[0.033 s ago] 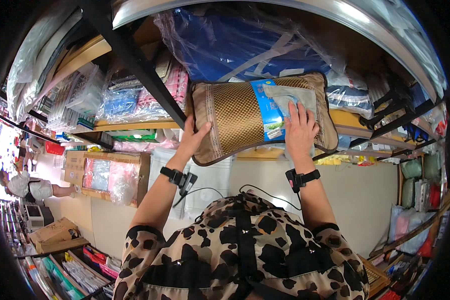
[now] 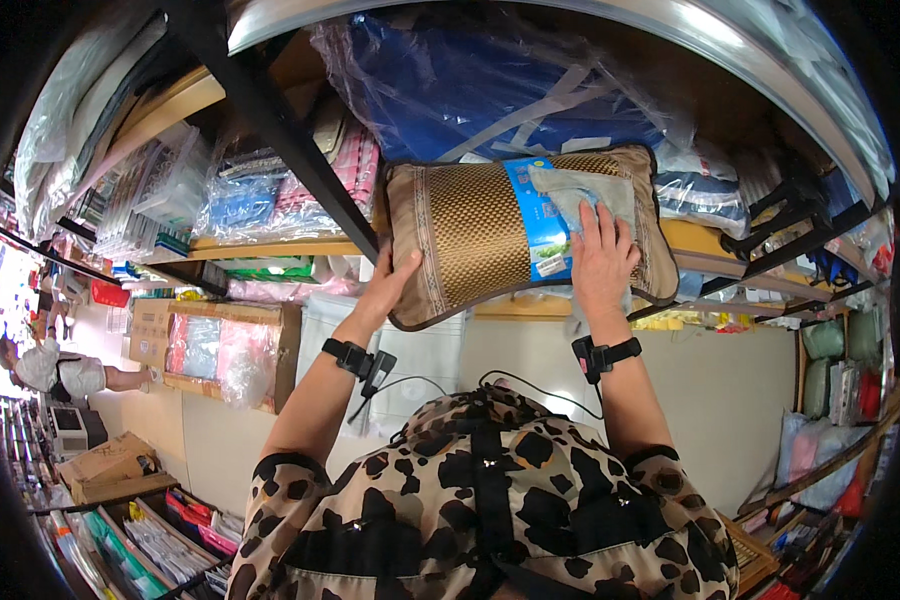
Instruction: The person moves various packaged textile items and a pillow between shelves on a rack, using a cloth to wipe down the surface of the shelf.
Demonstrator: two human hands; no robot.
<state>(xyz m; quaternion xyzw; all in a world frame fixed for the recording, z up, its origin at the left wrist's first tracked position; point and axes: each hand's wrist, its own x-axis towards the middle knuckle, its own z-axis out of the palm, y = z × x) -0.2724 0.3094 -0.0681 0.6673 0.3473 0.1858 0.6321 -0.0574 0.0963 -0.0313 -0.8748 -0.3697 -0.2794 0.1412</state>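
Note:
A brown and gold woven pillow point(image 2: 475, 235) with dark piping lies across the front of the shelf, a blue paper band point(image 2: 542, 228) around its middle. My left hand point(image 2: 383, 288) grips its left end, thumb on the front face; the other fingers are partly hidden at its edge. On the right part of the pillow, my right hand point(image 2: 602, 262) holds a grey cloth point(image 2: 592, 186) pressed to the surface, fingers spread over it. The cloth overlaps the band's upper right side, and a bit of it hangs below by my wrist.
Behind the pillow sits a large blue bundle in clear plastic point(image 2: 470, 85). A black shelf post point(image 2: 290, 150) slants down beside my left hand. Wrapped pink checked fabric point(image 2: 345, 175) lies left of it. On the floor stands an open cardboard box point(image 2: 285, 345). A person point(image 2: 65, 372) is far left.

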